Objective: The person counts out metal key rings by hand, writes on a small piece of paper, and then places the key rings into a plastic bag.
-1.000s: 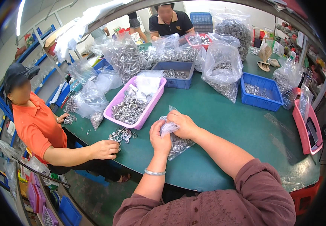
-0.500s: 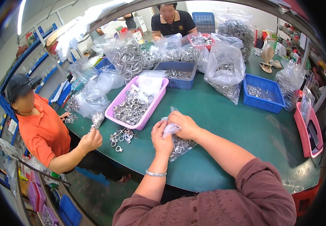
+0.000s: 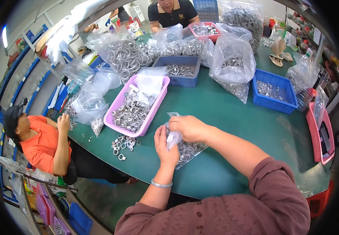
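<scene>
My left hand (image 3: pixel 165 148) is closed around the gathered neck of a clear plastic bag (image 3: pixel 195 150), which lies tilted on the green table. Silvery metal rings, which look like hose clamps, fill the bag's lower part. At the bag's mouth my right hand (image 3: pixel 188 128) pinches the plastic beside the left; its fingertips are partly hidden. Left of my hands, a loose pile of metal rings (image 3: pixel 124 144) lies near the table edge. Just behind that pile stands a lilac basket (image 3: pixel 156 109) heaped with similar rings and a piece of clear plastic.
Blue bins (image 3: pixel 273 106) and a large clear bag of metal parts (image 3: pixel 232 66) stand farther back. A pink basket (image 3: pixel 312 135) sits at the right edge. One co-worker (image 3: pixel 42 145) in orange is at the left, another (image 3: pixel 173 15) across the green table (image 3: pixel 224 160).
Both hands keep hold of the bag's neck, with the right hand shifted slightly left. The co-worker in orange has drawn back and raised a hand. The whole view has shifted slightly.
</scene>
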`<state>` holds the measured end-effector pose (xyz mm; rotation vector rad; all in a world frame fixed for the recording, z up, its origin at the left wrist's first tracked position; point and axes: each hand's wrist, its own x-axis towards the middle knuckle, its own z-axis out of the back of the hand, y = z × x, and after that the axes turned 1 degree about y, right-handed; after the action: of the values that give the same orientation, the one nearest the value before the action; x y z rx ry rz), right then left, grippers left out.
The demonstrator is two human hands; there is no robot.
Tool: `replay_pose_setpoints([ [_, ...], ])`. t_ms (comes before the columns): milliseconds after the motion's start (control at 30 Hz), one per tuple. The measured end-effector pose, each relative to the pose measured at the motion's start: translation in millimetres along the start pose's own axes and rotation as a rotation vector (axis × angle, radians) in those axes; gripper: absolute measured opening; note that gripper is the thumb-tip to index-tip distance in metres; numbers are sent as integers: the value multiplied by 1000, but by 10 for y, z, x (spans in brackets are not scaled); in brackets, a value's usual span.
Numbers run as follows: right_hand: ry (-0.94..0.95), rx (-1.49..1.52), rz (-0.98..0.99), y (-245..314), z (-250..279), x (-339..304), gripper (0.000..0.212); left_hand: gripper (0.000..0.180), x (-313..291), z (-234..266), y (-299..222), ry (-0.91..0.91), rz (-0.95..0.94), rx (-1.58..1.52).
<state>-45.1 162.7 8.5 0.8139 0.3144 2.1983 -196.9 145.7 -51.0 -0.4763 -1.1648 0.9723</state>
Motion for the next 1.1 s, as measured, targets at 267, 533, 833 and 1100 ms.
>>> replay_pose_setpoints([
  [267,117,-32,-41,153,185,-6,24,46,3,91,-92,232,68,76],
  [533,59,31,-119,403,505,-42,17,37,57,124,-391,222,186,-441],
  [833,-42,197,-237,605,636,-225,31,29,-90,356,-591,319,282,-372],
  [1100,-398,270,-598,301,600,-753,41,26,-56,503,-633,300,201,-247],
])
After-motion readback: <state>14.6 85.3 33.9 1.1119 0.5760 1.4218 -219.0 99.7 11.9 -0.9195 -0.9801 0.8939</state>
